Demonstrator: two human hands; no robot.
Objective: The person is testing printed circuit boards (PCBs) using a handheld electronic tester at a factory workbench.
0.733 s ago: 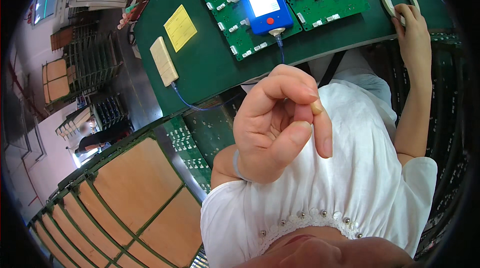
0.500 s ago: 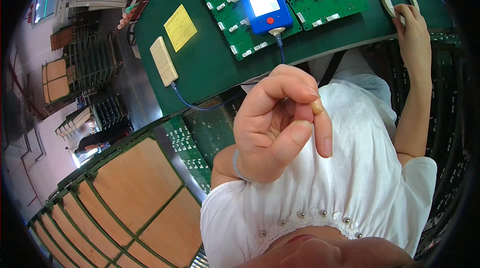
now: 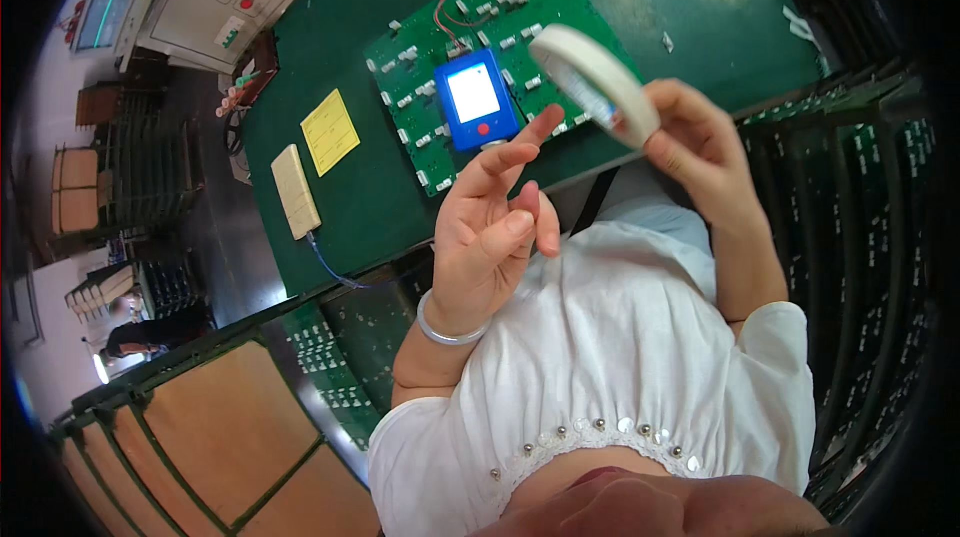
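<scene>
tape roll [image 3: 606, 73] slants upper left to lower right in right-hand fingers [image 3: 690, 105].

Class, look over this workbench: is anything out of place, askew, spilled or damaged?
Nothing looks spilled or plainly damaged. One oddity: a small white scrap lies loose on the green table, right of the circuit boards. It seems like litter, though it is too small to identify.
</scene>
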